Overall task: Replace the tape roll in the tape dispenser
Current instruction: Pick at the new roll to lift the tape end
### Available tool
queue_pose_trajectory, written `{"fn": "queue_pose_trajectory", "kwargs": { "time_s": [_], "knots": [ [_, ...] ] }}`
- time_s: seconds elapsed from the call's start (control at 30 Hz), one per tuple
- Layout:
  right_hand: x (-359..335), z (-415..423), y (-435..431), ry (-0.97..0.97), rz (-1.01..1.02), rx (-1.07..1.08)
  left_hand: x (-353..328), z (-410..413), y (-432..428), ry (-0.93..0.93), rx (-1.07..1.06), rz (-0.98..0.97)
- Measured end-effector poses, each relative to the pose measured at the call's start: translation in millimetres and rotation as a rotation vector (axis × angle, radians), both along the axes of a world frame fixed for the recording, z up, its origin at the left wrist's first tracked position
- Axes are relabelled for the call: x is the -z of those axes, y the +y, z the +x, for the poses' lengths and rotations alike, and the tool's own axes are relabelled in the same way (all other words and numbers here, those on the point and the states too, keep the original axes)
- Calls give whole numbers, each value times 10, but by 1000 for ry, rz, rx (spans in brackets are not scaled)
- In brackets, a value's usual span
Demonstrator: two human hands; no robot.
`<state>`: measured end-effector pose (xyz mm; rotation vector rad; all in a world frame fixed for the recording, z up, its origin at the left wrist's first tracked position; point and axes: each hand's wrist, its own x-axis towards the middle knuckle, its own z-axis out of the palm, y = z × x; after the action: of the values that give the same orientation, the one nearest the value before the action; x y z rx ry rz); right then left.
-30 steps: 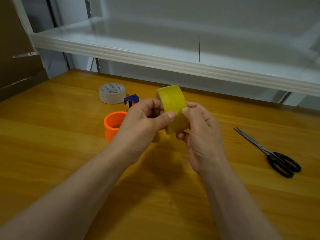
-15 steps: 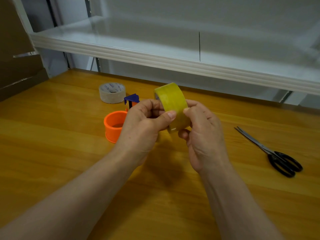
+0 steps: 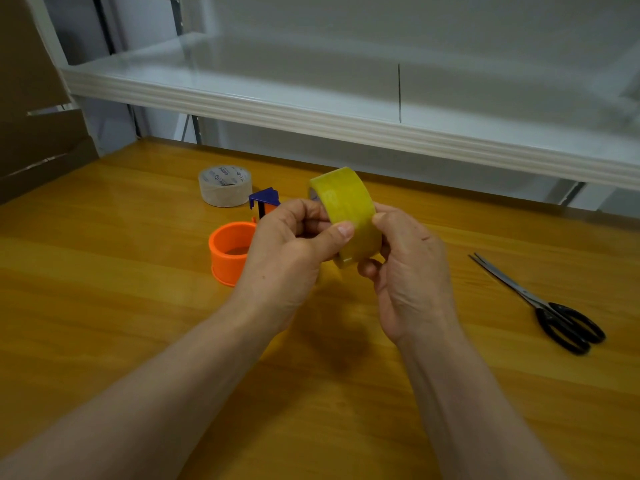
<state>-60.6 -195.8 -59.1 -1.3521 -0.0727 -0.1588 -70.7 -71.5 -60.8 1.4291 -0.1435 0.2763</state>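
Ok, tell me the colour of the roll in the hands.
Yellow: the roll held in both hands, seen in the head view.

Yellow tape roll (image 3: 346, 209); orange dispenser (image 3: 230, 252) with blue cutter head (image 3: 264, 199). Clear roll (image 3: 224, 185) has a white printed core. Scissors (image 3: 554, 313) black-handled, table (image 3: 104, 306) amber wood grain.

Counter (image 3: 104, 323): orange-brown wood grain, glossy, fills lower two thirds of frame. White shelf (image 3: 346, 124) with ribbed front edge runs diagonally across upper frame, above the counter's far edge. Grey wall (image 3: 381, 26) behind. Brown cardboard (image 3: 31, 126) at upper left. Metal upright (image 3: 104, 26) behind shelf. Light even, soft.
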Motion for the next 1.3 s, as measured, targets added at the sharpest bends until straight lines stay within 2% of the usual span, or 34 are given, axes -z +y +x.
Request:
{"fn": "queue_pose_trajectory", "kwargs": {
  "time_s": [0.2,0.33,0.47,0.53,0.6,0.7,0.8,0.93,1.13,1.3],
  "knots": [
    [4,12,-8,5,35,13,-14,-5,-12,5,13,-62],
    [-33,27,-82,-29,35,-121,-49,22,35,20,38,-166],
    [-24,37,-115,-88,-179,-188,-101,40,110,101,121,-337],
    [-21,19,-110,-126,-236,-185,-113,39,116,125,106,-328],
    [-41,4,-111,-167,-274,-146,-94,45,125,113,-22,-194],
    [-63,3,-131,-208,-298,-98,-51,53,178,-49,-328,248],
    [-59,-5,-123,-229,-339,-109,-50,38,194,-244,-380,491],
    [-50,-15,-79,-243,-393,-131,-31,39,168,-411,-415,592],
    [-33,-3,-84,-258,-407,-124,-28,32,160,-514,-467,696],
    [-40,-6,-82,-269,-427,-111,-28,26,141,-518,-456,702]
  ]
}}
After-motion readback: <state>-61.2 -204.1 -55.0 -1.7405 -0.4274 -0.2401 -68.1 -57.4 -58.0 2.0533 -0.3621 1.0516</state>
